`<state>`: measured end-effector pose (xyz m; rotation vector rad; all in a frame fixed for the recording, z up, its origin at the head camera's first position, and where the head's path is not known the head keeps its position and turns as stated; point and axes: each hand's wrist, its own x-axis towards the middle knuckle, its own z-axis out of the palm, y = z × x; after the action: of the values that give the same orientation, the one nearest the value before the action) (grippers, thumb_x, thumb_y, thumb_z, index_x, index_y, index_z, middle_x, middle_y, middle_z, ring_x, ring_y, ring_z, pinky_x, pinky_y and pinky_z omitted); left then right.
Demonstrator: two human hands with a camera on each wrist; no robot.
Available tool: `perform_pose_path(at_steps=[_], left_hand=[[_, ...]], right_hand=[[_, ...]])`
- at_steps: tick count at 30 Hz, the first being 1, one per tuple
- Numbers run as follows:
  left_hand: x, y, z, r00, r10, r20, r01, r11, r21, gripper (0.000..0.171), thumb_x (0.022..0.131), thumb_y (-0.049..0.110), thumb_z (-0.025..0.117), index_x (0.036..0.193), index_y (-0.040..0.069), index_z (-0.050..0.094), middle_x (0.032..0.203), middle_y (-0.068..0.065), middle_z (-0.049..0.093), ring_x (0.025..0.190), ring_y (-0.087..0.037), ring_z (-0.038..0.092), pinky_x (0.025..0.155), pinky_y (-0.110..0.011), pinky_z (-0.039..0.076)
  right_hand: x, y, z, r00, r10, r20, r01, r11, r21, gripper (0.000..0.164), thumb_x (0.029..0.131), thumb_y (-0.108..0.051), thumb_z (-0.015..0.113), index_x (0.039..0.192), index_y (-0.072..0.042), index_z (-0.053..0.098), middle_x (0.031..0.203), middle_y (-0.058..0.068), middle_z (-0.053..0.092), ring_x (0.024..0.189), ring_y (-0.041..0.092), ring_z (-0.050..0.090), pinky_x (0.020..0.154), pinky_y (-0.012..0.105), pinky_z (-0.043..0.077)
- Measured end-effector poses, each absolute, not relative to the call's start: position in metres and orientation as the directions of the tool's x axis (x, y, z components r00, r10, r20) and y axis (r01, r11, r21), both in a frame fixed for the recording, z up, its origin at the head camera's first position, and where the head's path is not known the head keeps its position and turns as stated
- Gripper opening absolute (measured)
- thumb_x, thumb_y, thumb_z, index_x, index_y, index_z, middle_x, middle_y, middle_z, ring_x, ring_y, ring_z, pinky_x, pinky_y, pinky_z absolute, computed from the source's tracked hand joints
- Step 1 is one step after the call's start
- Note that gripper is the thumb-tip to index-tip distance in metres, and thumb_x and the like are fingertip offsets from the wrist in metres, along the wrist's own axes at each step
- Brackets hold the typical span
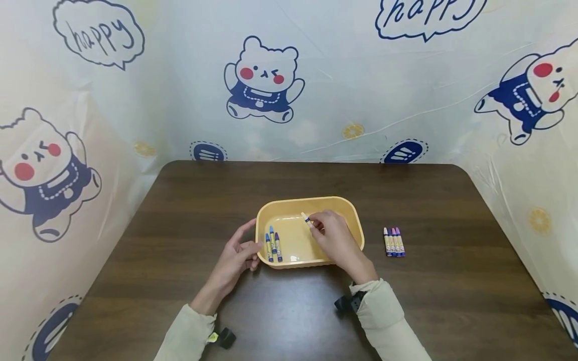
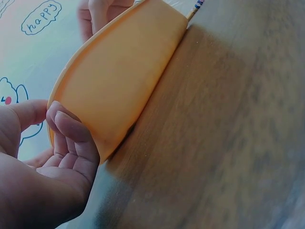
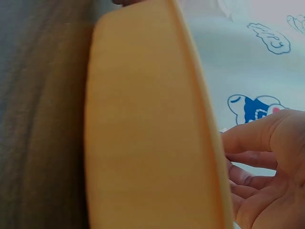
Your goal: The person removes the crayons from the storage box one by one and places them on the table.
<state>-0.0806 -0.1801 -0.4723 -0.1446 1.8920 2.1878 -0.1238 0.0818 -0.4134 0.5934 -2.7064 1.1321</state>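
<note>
A yellow plastic tray [image 1: 298, 243] sits on the table. My left hand [image 1: 237, 258] grips its left end, thumb at the rim; in the left wrist view the fingers [image 2: 71, 138] curl about the tray's corner. Over the tray's right half, my right hand [image 1: 334, 238] pinches a crayon with a pale tip [image 1: 307, 219] between thumb and fingers. Three crayons [image 1: 273, 244] with blue and purple tips lie inside the tray at the left. In the right wrist view, the tray wall [image 3: 147, 119] hides the pinched crayon and the fingertips.
To the right of the tray, several crayons [image 1: 394, 242] with pale, pink and purple tips lie side by side on the brown wooden table [image 1: 429, 291]. A printed sheet [image 1: 325, 90] with bear drawings hangs behind the table and along its sides.
</note>
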Motion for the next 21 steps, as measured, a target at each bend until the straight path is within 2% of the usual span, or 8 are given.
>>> perform_pose_path(at_steps=[8,13,18,21], left_hand=[[-0.08,-0.18,-0.473,-0.967,0.122,-0.226,-0.241,-0.126,0.962,0.067,0.094,0.019,0.07,0.15,0.029,0.036,0.073,-0.005,0.056,0.061,-0.015,0.052,0.055,-0.024,0.046],[-0.079,-0.18,-0.473,-0.968,0.118,-0.223,-0.237,-0.127,0.963,0.067,0.093,0.02,0.071,0.15,0.03,0.037,0.072,-0.005,0.056,0.059,-0.016,0.05,0.054,-0.025,0.045],[-0.08,-0.18,-0.473,-0.965,0.116,-0.235,-0.248,-0.113,0.962,0.066,0.093,0.022,0.071,0.149,0.03,0.037,0.073,-0.005,0.057,0.059,-0.016,0.051,0.054,-0.025,0.045],[-0.081,-0.178,-0.474,-0.964,0.118,-0.237,-0.249,-0.104,0.963,0.066,0.094,0.022,0.071,0.15,0.029,0.036,0.073,-0.005,0.058,0.059,-0.016,0.051,0.054,-0.025,0.045]], right_hand=[[-0.114,0.097,-0.415,-0.953,-0.21,0.22,-0.304,0.66,-0.687,0.02,0.088,0.0,0.071,0.108,0.0,0.073,0.094,0.007,0.065,0.085,0.019,0.06,0.075,0.034,0.056],[-0.109,0.115,-0.413,-0.959,-0.117,0.258,-0.274,0.617,-0.738,0.02,0.088,0.002,0.072,0.107,0.003,0.072,0.094,0.011,0.067,0.087,0.022,0.066,0.074,0.035,0.058],[-0.1,0.134,-0.405,-0.975,-0.044,0.22,-0.207,0.553,-0.807,0.025,0.087,0.0,0.074,0.111,0.002,0.071,0.096,0.011,0.067,0.088,0.023,0.068,0.075,0.035,0.059],[-0.096,0.147,-0.4,-0.976,-0.007,0.217,-0.186,0.546,-0.817,0.025,0.087,-0.002,0.075,0.111,0.001,0.072,0.096,0.011,0.068,0.087,0.022,0.068,0.074,0.031,0.058]])
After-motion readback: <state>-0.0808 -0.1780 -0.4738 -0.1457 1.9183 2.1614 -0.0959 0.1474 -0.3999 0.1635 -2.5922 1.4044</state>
